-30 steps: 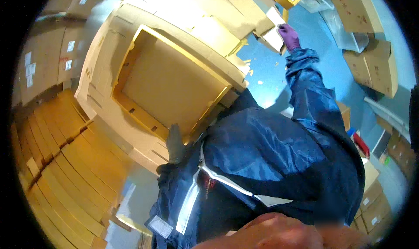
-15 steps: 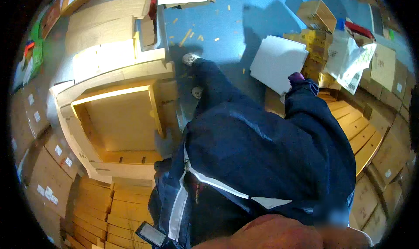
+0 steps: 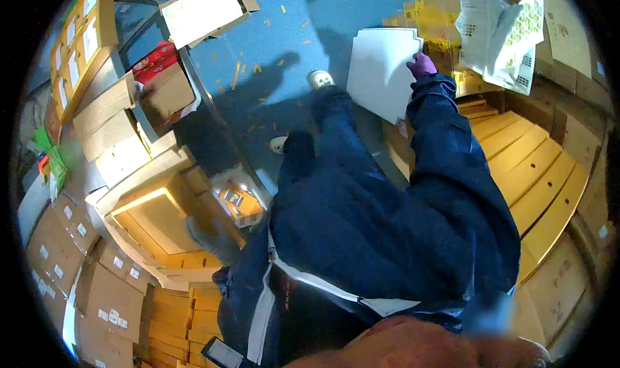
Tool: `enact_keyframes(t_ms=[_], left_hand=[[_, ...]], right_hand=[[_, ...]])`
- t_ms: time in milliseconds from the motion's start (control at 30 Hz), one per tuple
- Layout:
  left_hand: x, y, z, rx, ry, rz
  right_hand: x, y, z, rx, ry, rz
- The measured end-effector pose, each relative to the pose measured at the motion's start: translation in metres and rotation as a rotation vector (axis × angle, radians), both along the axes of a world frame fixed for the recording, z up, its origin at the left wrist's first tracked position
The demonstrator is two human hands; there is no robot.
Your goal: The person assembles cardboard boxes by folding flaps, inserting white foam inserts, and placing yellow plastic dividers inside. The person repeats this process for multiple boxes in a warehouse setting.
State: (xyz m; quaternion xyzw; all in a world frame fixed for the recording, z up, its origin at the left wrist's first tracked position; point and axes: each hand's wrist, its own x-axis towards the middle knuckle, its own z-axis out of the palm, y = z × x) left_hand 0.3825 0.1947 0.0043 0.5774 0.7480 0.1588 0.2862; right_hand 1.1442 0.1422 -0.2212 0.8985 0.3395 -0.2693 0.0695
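A stack of flat white sheets (image 3: pixel 381 74) with notched corners lies at the upper right. My right hand (image 3: pixel 423 65), in a purple glove, is at the stack's right edge with its fingers curled over it. On the left, my left hand (image 3: pixel 212 235) shows as a grey smear over the open carton (image 3: pixel 187 261). Its fingers cannot be made out. Inside that carton sits a yellow-brown box (image 3: pixel 152 216). Just beyond the left hand, a small white container (image 3: pixel 255 190) holds an orange-yellow piece (image 3: pixel 239 201).
Rows of folded brown cartons (image 3: pixel 520 158) stand at the right. Yellow-taped boxes (image 3: pixel 433 29) and a crumpled white plastic bag (image 3: pixel 504 42) are beyond them. Scraps litter the blue floor (image 3: pixel 284 39). Stacked cartons (image 3: pixel 113 297) line the left, and an open-topped carton (image 3: pixel 206 10) stands far ahead.
My right hand has moved forward along the white stack's edge. The left hand has come into sight over the carton. My view has shifted, bringing the small white container into sight.
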Motion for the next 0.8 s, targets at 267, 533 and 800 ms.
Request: enact_keyframes(t_ms=[267, 533, 800], left_hand=[[0.206, -0.005, -0.087, -0.063, -0.085, -0.346], [0.257, 0.027, -0.124, -0.659, -0.135, -0.047], [0.272, 0.032, -0.126, -0.581, -0.125, -0.094]], right_hand=[[0.109, 0.124, -0.073, -0.175, -0.132, 0.263], [0.131, 0.147, -0.127, -0.457, -0.280, 0.471], [0.095, 0.163, -0.114, -0.380, -0.138, 0.691]])
